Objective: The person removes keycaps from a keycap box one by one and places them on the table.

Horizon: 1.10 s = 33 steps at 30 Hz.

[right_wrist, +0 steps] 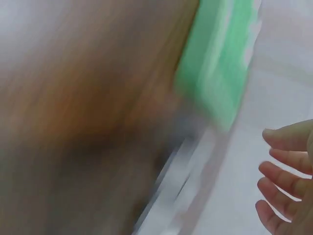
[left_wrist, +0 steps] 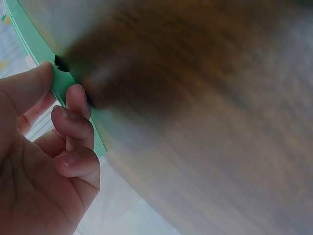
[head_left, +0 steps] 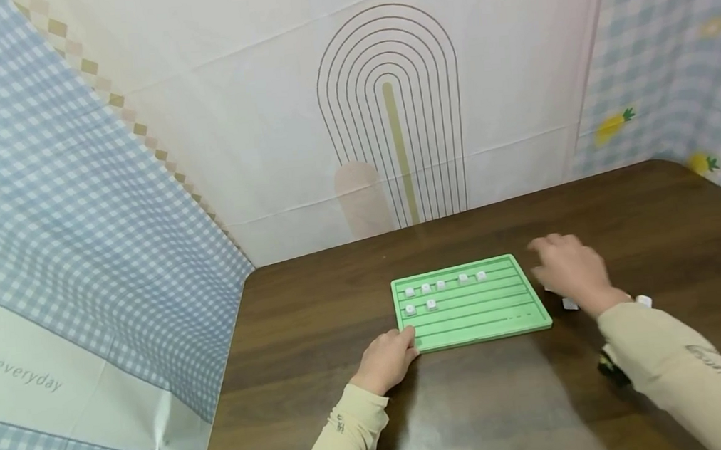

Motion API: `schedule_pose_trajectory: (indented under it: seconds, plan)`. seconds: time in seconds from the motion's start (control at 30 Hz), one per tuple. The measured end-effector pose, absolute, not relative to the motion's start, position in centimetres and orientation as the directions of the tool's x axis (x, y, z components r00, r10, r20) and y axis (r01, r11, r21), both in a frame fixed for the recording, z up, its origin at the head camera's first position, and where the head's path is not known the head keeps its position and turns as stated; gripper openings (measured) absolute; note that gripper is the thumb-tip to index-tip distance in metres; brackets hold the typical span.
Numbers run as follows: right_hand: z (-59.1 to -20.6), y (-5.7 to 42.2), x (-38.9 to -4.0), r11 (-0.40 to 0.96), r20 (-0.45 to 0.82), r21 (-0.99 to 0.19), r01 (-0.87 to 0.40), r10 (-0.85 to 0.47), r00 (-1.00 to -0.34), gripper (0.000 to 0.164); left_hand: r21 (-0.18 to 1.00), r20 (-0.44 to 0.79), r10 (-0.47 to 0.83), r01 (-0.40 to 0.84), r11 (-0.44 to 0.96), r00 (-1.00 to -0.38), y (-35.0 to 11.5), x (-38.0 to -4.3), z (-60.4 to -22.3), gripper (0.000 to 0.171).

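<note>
The left hand (head_left: pixel 385 360) grips the near left corner of the green board (head_left: pixel 490 304) between thumb and fingers, apparently to steady it. Seven white pieces (head_left: pixel 432 305) sit on it in two rows, seemingly aligned to its lines. The right hand (head_left: pixel 572 268), fingers loosely extended, nothing visibly held, hovers beside the board's right edge; a loose white piece (head_left: pixel 570 304) lies near its wrist, clear of the fingertips.

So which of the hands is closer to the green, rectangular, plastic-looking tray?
Left. The left hand pinches the green, rectangular, plastic-looking tray at its near left corner; the right hand is off its right side, not touching it.
</note>
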State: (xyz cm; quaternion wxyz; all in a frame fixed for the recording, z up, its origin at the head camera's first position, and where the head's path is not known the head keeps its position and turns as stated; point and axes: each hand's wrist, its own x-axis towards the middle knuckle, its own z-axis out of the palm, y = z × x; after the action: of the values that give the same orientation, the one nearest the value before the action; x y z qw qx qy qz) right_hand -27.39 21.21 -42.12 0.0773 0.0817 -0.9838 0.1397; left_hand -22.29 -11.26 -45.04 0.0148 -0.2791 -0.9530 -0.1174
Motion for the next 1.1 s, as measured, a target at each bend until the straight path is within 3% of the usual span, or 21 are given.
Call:
schedule_pose_trajectory:
  seconds: [0.27,0.6,0.73,0.87,0.97,1.1]
  plan:
    - [-43.6,10.5,-27.6,0.871,0.177,-0.294,-0.393,-0.355,-0.918,0.026,0.199,0.100,0.542,0.551,0.811,-0.834,-10.4,-22.1,-45.3,0.018]
    - [-45.8,7.5,-27.5,0.885,0.242,-0.035,-0.465,-0.444,-0.863,0.026,0.180,0.139,0.550,0.568,0.803,-0.823,-9.6,-22.2,-45.6,0.020]
    - [-45.5,7.6,-27.6,0.885,0.221,-0.062,-0.461,-0.438,-0.871,0.022,0.175,0.152,0.547,0.567,0.805,-0.823,-9.6,-22.1,-45.5,0.021]
    - [-44.0,9.3,-28.0,0.882,0.209,-0.211,-0.421,-0.380,-0.901,0.015,0.178,0.150,0.542,0.562,0.808,-0.827,-9.9,-22.1,-45.6,0.020]
    - [-41.9,13.2,-28.2,0.891,0.187,-0.304,-0.337,-0.291,-0.938,0.019,0.195,0.126,0.537,0.551,0.811,-0.834,-10.5,-22.1,-45.6,0.020]
    - [-40.5,20.6,-28.5,0.929,0.134,-0.317,-0.193,-0.157,-0.978,0.026,0.218,0.102,0.523,0.532,0.819,-0.846,-11.4,-22.3,-45.3,0.022]
